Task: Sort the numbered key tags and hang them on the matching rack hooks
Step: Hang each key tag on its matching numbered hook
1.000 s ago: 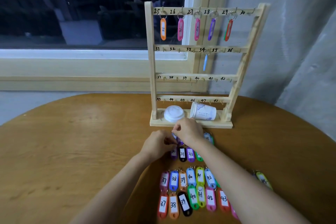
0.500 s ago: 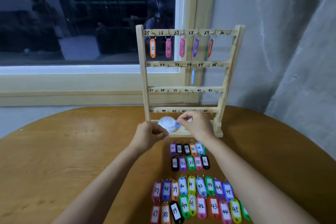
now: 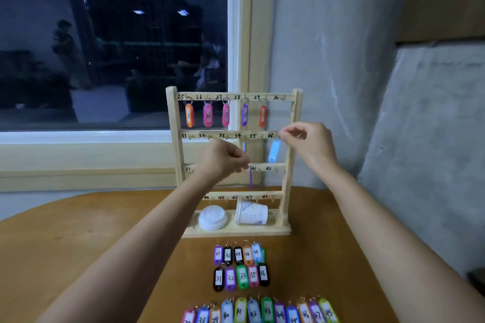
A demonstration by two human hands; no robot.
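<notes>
Beyond the sorted tags (image 3: 241, 267) lying on the table (image 3: 105, 257), the left hand (image 3: 223, 158) pinches a dangling purple tag (image 3: 251, 178) before the wooden rack (image 3: 287, 183), while the right hand (image 3: 309, 147) pinches a light-blue tag (image 3: 274, 151) by its ring at hook 36, likely needing it slipped over the tip.

A white paper cup (image 3: 251, 213) lies on its side below and between the left grip (image 3: 227, 158) and right grip (image 3: 308, 145), just beside a flat white lid (image 3: 212, 217). Nearer lies the brown wooden desk (image 3: 78, 244). A dark window (image 3: 112, 55) stands beyond the left grip.
</notes>
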